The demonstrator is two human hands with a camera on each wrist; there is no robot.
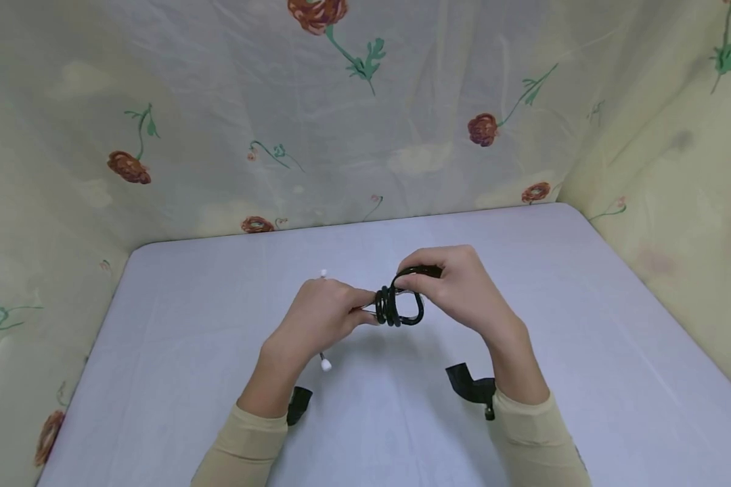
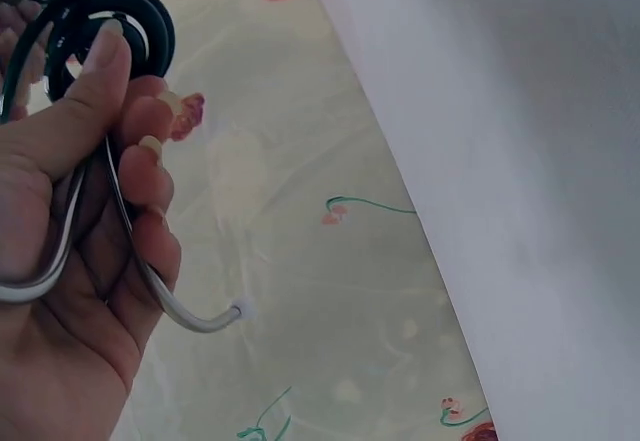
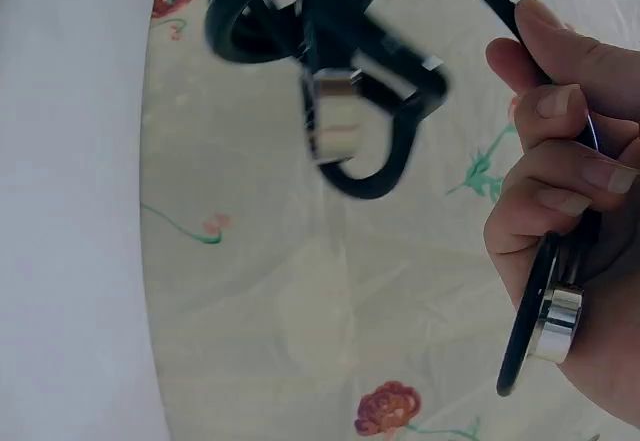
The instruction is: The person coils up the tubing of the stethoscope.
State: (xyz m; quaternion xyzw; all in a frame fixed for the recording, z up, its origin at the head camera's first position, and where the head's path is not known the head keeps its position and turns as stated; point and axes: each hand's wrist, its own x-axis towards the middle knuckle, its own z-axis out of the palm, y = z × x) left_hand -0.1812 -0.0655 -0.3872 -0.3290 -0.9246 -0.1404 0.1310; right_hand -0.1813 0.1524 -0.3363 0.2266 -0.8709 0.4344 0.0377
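Note:
A stethoscope with black tubing and silver ear tubes is held between both hands above the table. My left hand grips the ear tubes just below the wound tubing, its thumb pressing on the coil in the left wrist view. White ear tips stick out on either side of that hand. My right hand pinches the tubing's free length between thumb and fingers. Its round chest piece, black-rimmed with a silver body, hangs by the right palm. Several turns circle the tubing, leaving a loop on the right.
A white-covered table lies beneath the hands. Floral curtains rise behind it and along both sides. Black curved mounts sit at the wrists, below beige sleeves.

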